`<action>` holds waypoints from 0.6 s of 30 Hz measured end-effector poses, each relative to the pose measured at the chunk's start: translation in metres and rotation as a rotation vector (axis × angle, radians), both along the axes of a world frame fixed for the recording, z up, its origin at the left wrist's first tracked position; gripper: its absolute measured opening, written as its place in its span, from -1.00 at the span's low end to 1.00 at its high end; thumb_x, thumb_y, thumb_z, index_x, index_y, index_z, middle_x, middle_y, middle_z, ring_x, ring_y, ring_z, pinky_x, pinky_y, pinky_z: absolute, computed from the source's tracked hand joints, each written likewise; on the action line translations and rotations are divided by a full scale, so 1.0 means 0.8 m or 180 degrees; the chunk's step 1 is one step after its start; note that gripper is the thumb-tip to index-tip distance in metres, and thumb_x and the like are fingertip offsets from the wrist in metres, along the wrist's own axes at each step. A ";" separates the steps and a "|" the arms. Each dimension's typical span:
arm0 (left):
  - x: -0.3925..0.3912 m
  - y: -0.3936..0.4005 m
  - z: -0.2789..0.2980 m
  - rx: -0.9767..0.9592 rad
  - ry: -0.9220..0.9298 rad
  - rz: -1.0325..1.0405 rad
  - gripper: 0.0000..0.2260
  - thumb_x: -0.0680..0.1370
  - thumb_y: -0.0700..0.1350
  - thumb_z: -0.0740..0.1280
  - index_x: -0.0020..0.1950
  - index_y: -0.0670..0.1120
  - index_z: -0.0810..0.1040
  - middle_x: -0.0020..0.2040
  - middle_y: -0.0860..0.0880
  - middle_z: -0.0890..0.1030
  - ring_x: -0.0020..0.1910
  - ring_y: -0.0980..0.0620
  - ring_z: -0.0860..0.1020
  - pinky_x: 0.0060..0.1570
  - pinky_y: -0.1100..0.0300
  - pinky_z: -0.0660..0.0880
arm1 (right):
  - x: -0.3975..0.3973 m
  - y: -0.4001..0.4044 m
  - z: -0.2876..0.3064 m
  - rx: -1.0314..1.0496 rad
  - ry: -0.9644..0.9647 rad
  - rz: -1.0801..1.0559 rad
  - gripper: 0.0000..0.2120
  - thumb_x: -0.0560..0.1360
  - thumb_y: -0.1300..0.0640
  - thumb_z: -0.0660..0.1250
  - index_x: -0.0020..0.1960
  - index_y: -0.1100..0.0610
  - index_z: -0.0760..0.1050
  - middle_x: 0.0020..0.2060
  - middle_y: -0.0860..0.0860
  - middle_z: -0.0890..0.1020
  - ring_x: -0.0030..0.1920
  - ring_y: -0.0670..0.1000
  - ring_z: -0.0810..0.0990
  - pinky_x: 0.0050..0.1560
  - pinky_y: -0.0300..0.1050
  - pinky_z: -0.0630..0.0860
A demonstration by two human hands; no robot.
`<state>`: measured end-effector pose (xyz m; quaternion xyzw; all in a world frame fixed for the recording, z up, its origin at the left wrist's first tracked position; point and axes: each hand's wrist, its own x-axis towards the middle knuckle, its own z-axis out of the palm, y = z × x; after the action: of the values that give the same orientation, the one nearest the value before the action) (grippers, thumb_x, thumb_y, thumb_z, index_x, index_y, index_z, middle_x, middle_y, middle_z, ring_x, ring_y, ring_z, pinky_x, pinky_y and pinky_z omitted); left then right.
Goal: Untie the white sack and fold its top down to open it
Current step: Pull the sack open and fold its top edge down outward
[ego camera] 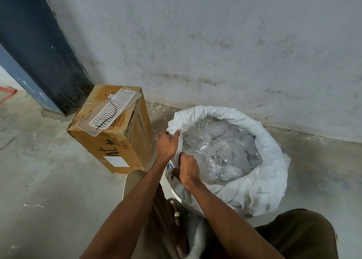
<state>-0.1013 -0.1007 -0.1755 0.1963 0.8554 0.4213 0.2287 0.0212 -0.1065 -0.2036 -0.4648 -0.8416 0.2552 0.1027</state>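
Observation:
The white sack (262, 182) stands open on the floor by the wall, its top rolled down into a thick rim around most of the mouth. Clear plastic packets (221, 150) with dark print fill the inside. My left hand (168, 144) pinches the sack's left edge, thumb over the rim. My right hand (187, 170) grips the same edge just below, fingers curled around the fabric. No tie or string is visible on the sack.
A brown cardboard box (115, 141) stands just left of the sack, with a clear plastic tray (111, 111) and a thin black wire on top. A grey wall runs behind. A dark blue pillar (45, 48) rises at the left. My knees are below.

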 end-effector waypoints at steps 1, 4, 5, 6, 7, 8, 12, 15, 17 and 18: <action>0.007 0.003 0.012 0.0024 0.0044 -0.0041 -0.39 0.52 0.35 0.28 0.05 -0.23 0.57 -0.04 -0.13 0.64 -0.06 -0.12 0.61 -0.07 0.03 0.53 | -0.003 0.000 -0.003 0.0087 -0.0078 0.0011 -0.97 0.58 0.21 0.30 0.01 0.12 0.48 -0.12 0.06 0.63 -0.07 0.13 0.65 -0.17 -0.01 0.55; 0.017 0.021 0.020 0.0013 -0.0226 -0.0003 -0.59 0.66 0.08 0.26 0.19 -0.29 0.55 0.09 -0.20 0.61 0.10 -0.18 0.57 -0.03 0.11 0.39 | -0.008 0.000 0.000 0.0212 -0.0268 0.0119 -0.80 0.50 0.17 0.43 0.06 0.09 0.44 -0.08 0.07 0.64 -0.05 0.14 0.66 -0.10 0.03 0.61; 0.014 0.024 0.020 0.0102 -0.0613 0.0191 -0.59 0.67 0.04 0.26 0.27 -0.29 0.53 0.18 -0.20 0.60 0.17 -0.20 0.56 0.03 0.10 0.41 | -0.007 0.004 -0.002 0.0085 -0.0249 0.0152 -0.74 0.45 0.12 0.47 0.03 0.07 0.43 -0.09 0.05 0.64 -0.07 0.12 0.66 -0.12 0.01 0.61; 0.010 0.029 0.015 0.0267 -0.0994 0.0383 -0.59 0.67 0.03 0.26 0.32 -0.28 0.52 0.22 -0.20 0.60 0.19 -0.20 0.56 0.06 0.08 0.43 | -0.005 0.009 0.000 -0.0136 -0.0193 0.0181 -0.69 0.39 0.04 0.52 -0.02 0.05 0.42 -0.13 0.02 0.63 -0.12 0.09 0.65 -0.17 -0.03 0.57; 0.006 0.031 0.015 0.0388 -0.1394 0.0512 -0.59 0.66 0.03 0.25 0.32 -0.28 0.52 0.20 -0.19 0.61 0.16 -0.19 0.57 0.04 0.07 0.45 | 0.000 0.019 -0.001 -0.0383 -0.0074 0.0234 -0.66 0.34 -0.04 0.54 -0.09 0.02 0.42 -0.19 -0.02 0.62 -0.18 0.04 0.62 -0.23 -0.09 0.51; 0.004 0.031 0.016 0.0485 -0.1777 0.0565 -0.60 0.67 0.02 0.23 0.29 -0.28 0.54 0.13 -0.18 0.63 0.09 -0.17 0.58 0.01 0.08 0.45 | 0.006 0.028 0.001 -0.0650 0.0088 0.0291 -0.66 0.32 -0.09 0.55 -0.16 0.00 0.42 -0.26 -0.05 0.60 -0.26 0.00 0.59 -0.29 -0.12 0.47; -0.015 0.017 0.015 0.0648 -0.2734 0.0731 -0.61 0.63 0.00 0.15 0.15 -0.26 0.62 0.07 -0.24 0.65 0.03 -0.19 0.57 0.07 0.01 0.49 | 0.025 0.060 0.012 -0.1343 0.0847 0.0553 -0.81 0.53 -0.04 0.37 -0.22 0.01 0.51 -0.28 0.00 0.63 -0.27 0.00 0.60 -0.19 0.01 0.61; -0.034 0.001 -0.006 0.0423 -0.2918 0.0424 -0.54 0.57 0.01 0.10 0.21 -0.20 0.66 0.21 -0.25 0.65 0.12 -0.22 0.61 0.20 -0.07 0.55 | 0.022 0.075 0.027 -0.0560 0.0827 0.0723 -0.97 0.55 0.18 0.31 -0.05 0.07 0.50 -0.11 0.00 0.59 -0.16 -0.01 0.59 -0.11 0.05 0.59; -0.035 -0.008 -0.007 0.0301 -0.2991 0.0153 -0.56 0.51 -0.05 0.14 0.18 -0.24 0.67 0.17 -0.23 0.65 0.17 -0.22 0.58 0.34 -0.09 0.46 | 0.015 0.087 0.035 0.0649 0.0553 0.0680 -0.69 0.44 0.29 0.35 0.14 0.09 0.43 0.07 0.01 0.51 -0.08 0.01 0.57 -0.08 0.04 0.60; -0.036 -0.011 -0.006 0.0303 -0.2995 0.0102 -0.57 0.51 -0.07 0.15 0.18 -0.26 0.67 0.16 -0.24 0.65 0.17 -0.22 0.58 0.36 -0.09 0.44 | 0.009 0.096 0.040 0.1243 0.0398 0.0638 -0.52 0.36 0.33 0.37 0.25 0.10 0.41 0.16 0.05 0.48 0.00 0.05 0.56 -0.01 0.04 0.58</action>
<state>-0.1297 -0.1095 -0.1802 -0.0188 0.6415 0.5067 0.5756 0.0283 -0.0301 -0.1712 -0.3335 -0.9090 0.1247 0.2168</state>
